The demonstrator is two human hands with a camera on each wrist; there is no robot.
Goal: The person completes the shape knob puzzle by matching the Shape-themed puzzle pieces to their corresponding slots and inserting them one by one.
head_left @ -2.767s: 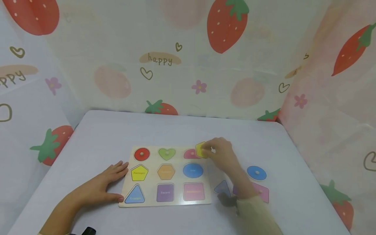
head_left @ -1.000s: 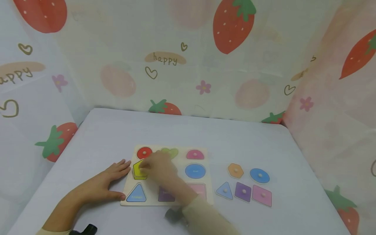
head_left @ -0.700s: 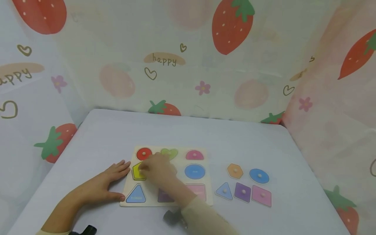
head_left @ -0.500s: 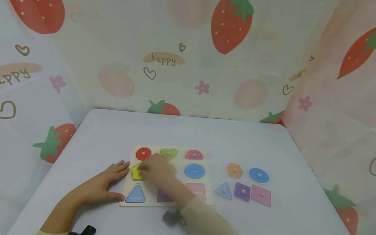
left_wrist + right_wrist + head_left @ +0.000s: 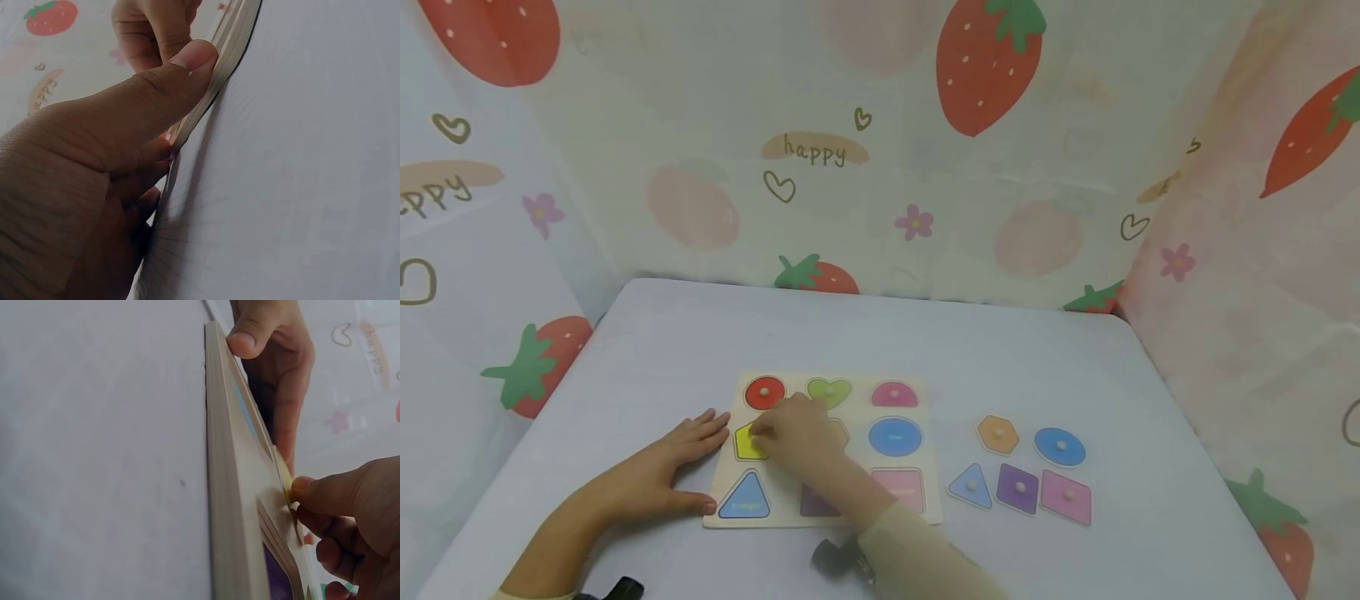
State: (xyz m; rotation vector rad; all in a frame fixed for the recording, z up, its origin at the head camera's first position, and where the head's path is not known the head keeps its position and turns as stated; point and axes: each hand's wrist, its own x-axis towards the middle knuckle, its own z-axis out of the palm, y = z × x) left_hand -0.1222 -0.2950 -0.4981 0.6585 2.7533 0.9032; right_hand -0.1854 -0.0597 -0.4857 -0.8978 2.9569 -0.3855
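Observation:
A pale wooden puzzle board (image 5: 786, 498) lies on the white table. My right hand (image 5: 805, 437) pinches the yellow pentagon piece (image 5: 746, 442) at the board's middle-left recess. In the right wrist view, the thumb and fingertips meet at the yellow piece (image 5: 285, 478), which appears seated in the board; its knob is hidden. My left hand (image 5: 658, 475) lies at the board's left side, fingers spread, with fingertips and thumb touching the edge. The left wrist view shows that thumb (image 5: 194, 57) against the board's side. A red circle (image 5: 764, 393), green heart (image 5: 828, 392) and pink semicircle (image 5: 894, 394) fill the top row.
Right of the board lie loose knobbed pieces: an orange hexagon (image 5: 997, 435), a blue oval (image 5: 1060, 447), a blue triangle (image 5: 970, 486), a purple square (image 5: 1018, 489) and a pink rectangle (image 5: 1066, 497). Strawberry-print cloth (image 5: 955, 167) walls the table's back and sides.
My right hand has carried the yellow pentagon from the board's upper right corner to the left, then lowered it into the pentagon recess. The left hand has stayed in place.

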